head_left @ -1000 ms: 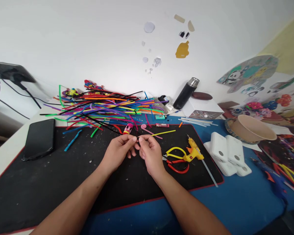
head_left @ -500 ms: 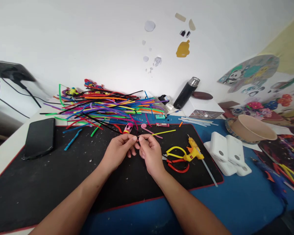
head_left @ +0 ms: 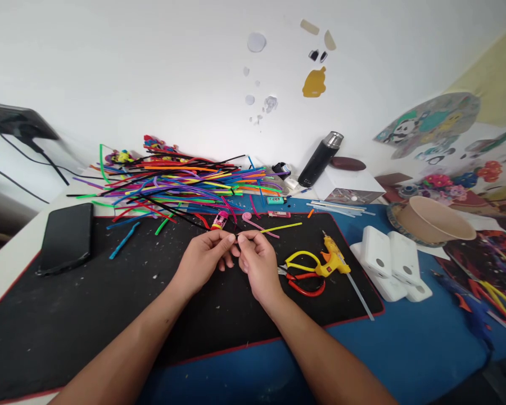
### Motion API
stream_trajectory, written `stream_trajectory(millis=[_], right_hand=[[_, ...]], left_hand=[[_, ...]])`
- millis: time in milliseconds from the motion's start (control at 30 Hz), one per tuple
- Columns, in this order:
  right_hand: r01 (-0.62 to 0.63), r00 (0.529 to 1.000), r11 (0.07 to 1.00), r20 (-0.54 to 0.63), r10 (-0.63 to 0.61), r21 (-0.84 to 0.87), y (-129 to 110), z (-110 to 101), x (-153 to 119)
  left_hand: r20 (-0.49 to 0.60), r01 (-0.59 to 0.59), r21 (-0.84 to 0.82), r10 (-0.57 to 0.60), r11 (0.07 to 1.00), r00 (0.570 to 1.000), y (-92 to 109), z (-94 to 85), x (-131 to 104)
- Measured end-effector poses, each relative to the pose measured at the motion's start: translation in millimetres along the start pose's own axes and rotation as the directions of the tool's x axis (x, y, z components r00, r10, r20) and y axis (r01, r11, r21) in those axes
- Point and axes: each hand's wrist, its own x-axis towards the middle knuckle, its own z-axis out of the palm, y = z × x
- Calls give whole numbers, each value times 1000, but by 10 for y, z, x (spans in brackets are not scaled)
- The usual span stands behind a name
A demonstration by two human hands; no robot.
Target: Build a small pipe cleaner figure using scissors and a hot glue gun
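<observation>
My left hand (head_left: pixel 204 259) and my right hand (head_left: pixel 259 264) meet over the black mat (head_left: pixel 109 315), thumbs and forefingers pinched together. Between their fingertips is a small black pipe cleaner (head_left: pixel 236 237), mostly hidden by the fingers. Just behind the hands lie a pink-capped small bottle (head_left: pixel 220 220), a pink spiral coil (head_left: pixel 247 216) and a yellow-green pipe cleaner (head_left: pixel 282 227). To the right of my right hand are scissors (head_left: pixel 306 288) with red and yellow handles, touching or close to a yellow glue gun (head_left: pixel 334 259).
A heap of coloured pipe cleaners (head_left: pixel 185 180) lies along the wall. A phone (head_left: pixel 66 237) rests at left. Right of the mat are white box-shaped devices (head_left: pixel 377 253) and a beige bowl (head_left: pixel 441 219). A black thermos (head_left: pixel 320 160) leans at the back.
The hands hold nearly the same pinch, with only slight finger movement. The whole view has shifted a little; nothing on the table has visibly moved.
</observation>
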Motion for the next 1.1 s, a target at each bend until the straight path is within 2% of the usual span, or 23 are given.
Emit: stream_trajectory(millis=[733,1100], right_hand=[[-17,1000,1000,-3,17,9,9,-4,0],[-35,999,999,-12,35,17,-3,-12,-1]], left_hand=[[9,8,12,-8,1000,1000,-13,-5,8],[16,6,12,-6,1000,1000,51,15,-20]])
